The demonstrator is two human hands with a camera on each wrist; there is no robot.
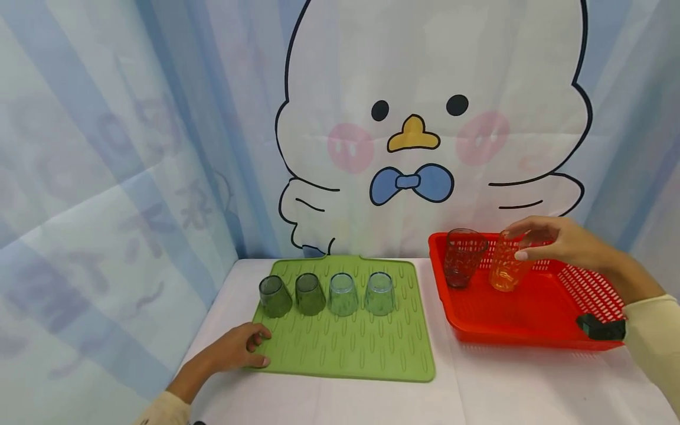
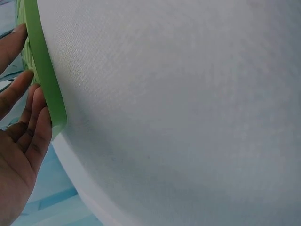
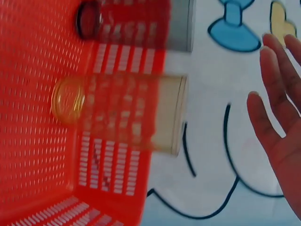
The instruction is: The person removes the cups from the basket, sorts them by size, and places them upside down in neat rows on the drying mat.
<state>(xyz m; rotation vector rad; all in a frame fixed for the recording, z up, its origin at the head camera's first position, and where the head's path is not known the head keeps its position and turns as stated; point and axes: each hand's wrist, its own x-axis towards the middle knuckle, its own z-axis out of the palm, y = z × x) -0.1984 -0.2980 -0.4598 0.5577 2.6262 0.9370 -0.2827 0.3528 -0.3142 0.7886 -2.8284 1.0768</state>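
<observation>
My right hand (image 1: 565, 241) is over the red basket, beside the upper part of an amber glass (image 1: 504, 273). In the right wrist view, its spread fingers stand apart from that glass. The amber glass stands upright in the basket (image 1: 499, 314), and a darker tinted glass (image 1: 461, 262) stands to its left. My left hand (image 1: 231, 349) rests at the left edge of a green drying mat (image 1: 350, 357), fingertips touching it. On the mat, two dark glasses (image 1: 310, 294) and two clear bluish glasses (image 1: 380, 294) stand upside down in a row.
A white cloth (image 1: 340, 404) covers the table. Behind it hangs a curtain (image 1: 409, 224) printed with a cartoon bird. A small black object (image 1: 600, 326) shows at the right wrist, in front of the basket's right side.
</observation>
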